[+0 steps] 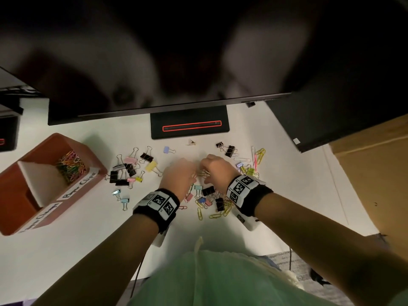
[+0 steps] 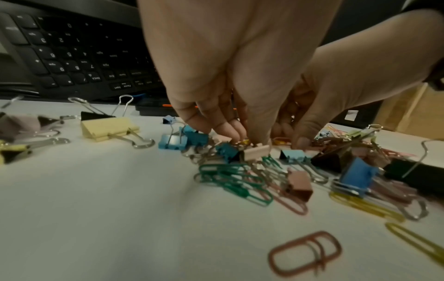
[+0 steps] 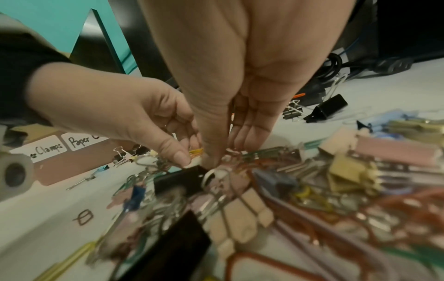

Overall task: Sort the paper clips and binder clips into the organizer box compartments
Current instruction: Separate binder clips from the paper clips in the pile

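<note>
Loose paper clips and binder clips (image 1: 209, 200) lie scattered on the white desk (image 1: 77, 250). Both hands meet over the pile's middle. My left hand (image 1: 192, 176) (image 2: 242, 137) pinches a yellow paper clip (image 3: 195, 152) between thumb and fingers. Beside it, my right hand (image 1: 204, 171) (image 3: 221, 158) points its fingers down, and thumb and fingertips close on gold paper clips (image 1: 202, 173). The reddish organizer box (image 1: 13, 191) stands at the left, with coloured paper clips (image 1: 70, 166) in its far compartment. Its front labels read "Paper Clips" and "Clamps".
A monitor (image 1: 154, 62) hangs over the desk's far side, its stand base (image 1: 189, 127) just beyond the clips. A black keyboard (image 2: 72, 53) lies behind. More binder clips (image 1: 125, 171) lie near the box, and others (image 1: 254, 164) to the right. A cardboard box (image 1: 375, 184) borders the desk's right edge.
</note>
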The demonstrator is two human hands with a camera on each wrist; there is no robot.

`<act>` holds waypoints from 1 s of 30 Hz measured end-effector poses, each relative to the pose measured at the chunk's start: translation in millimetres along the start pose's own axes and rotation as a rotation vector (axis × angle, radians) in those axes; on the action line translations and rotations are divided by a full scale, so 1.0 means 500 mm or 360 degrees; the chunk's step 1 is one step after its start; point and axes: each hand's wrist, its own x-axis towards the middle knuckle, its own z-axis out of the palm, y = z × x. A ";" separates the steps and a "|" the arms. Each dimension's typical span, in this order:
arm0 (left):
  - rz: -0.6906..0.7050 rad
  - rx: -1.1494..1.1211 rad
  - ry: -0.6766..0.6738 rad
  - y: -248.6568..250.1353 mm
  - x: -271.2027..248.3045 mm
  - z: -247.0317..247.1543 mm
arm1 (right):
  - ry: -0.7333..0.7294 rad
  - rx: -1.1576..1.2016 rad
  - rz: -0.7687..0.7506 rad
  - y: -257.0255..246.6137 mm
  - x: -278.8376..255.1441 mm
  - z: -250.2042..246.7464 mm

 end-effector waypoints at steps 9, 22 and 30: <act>-0.0131 0.0017 -0.0171 -0.006 0.015 -0.005 | -0.0162 -0.0128 0.0067 -0.013 0.019 -0.030; -0.0025 -0.0567 0.0116 -0.067 -0.035 -0.095 | -0.0154 -0.0096 0.0032 -0.004 0.005 -0.018; -0.0002 -0.0467 -0.0080 -0.109 -0.130 -0.042 | -0.0110 -0.0088 -0.0064 -0.042 0.003 -0.009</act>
